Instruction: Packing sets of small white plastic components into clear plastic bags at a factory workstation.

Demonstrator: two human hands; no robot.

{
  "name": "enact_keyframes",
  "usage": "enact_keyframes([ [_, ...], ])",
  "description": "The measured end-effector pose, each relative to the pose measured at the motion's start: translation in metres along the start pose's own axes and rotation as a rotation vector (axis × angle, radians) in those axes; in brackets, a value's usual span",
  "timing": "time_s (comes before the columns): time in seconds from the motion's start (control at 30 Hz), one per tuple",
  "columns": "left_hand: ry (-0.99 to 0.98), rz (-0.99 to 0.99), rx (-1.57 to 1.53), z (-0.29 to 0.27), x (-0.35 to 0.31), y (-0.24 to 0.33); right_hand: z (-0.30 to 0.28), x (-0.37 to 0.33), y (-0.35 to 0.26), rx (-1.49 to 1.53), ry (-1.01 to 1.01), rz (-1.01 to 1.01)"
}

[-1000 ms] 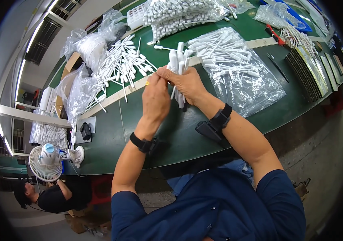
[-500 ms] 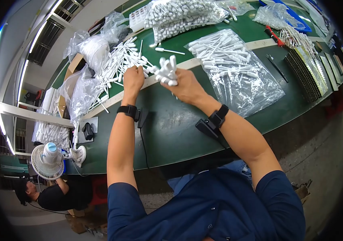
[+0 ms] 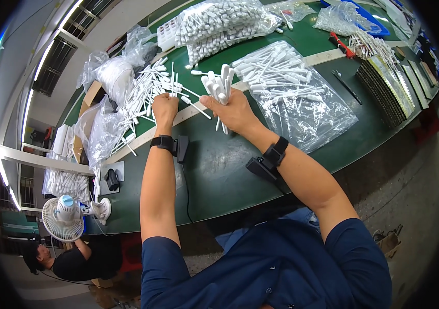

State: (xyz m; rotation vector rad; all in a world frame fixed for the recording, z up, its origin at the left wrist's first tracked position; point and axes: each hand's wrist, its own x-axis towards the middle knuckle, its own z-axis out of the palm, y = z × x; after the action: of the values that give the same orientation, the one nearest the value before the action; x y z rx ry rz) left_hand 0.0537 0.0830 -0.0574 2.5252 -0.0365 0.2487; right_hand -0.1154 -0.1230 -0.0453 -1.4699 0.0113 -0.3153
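Observation:
My right hand (image 3: 236, 110) is closed around a bunch of white plastic droppers (image 3: 219, 85), their bulb ends up and thin stems poking out below the fist. Beside the heap, my left hand (image 3: 165, 109) is closed on a few droppers whose thin stems (image 3: 173, 77) point up from the fingers. The loose dropper heap (image 3: 145, 90) spreads beyond and left of it. Single droppers lie between the two hands. Just right of my right hand lies a clear plastic bag (image 3: 314, 121) holding more droppers.
Stuffed bags of white pieces (image 3: 219, 26) stand at the back. Black ridged strips (image 3: 384, 92), a black pen-like tool (image 3: 346, 87) and a red-handled tool (image 3: 341, 45) lie right. A small fan (image 3: 65, 219) is at the left table edge; a person (image 3: 75, 260) sits beyond.
My left hand has shifted slightly left and down, and stems now stand up from it. The right hand's bunch has turned more upright, with stems showing below. The whole view has shifted slightly.

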Motion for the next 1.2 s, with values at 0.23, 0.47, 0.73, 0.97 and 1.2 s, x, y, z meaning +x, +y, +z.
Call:
enact_keyframes([
  [0.23, -0.178, 0.327, -0.565, -0.011, -0.077, 0.041, 0.001, 0.003, 0.012, 0.186, 0.064, 0.003],
  [0.47, -0.236, 0.522, -0.416, -0.018, -0.128, 0.07, -0.008, 0.004, 0.007, 0.078, 0.018, -0.015],
  [0.73, -0.133, 0.797, -0.285, -0.02, -0.109, 0.054, -0.007, -0.003, -0.008, -0.148, 0.125, -0.209],
  [0.97, -0.298, 1.2, 0.39, -0.024, -0.071, 0.038, -0.011, 0.003, 0.004, -0.146, 0.134, -0.118],
  [1.2, -0.306, 1.344, 0.567, -0.017, -0.049, 0.051, -0.013, 0.007, 0.002, 0.029, 0.167, 0.023],
])
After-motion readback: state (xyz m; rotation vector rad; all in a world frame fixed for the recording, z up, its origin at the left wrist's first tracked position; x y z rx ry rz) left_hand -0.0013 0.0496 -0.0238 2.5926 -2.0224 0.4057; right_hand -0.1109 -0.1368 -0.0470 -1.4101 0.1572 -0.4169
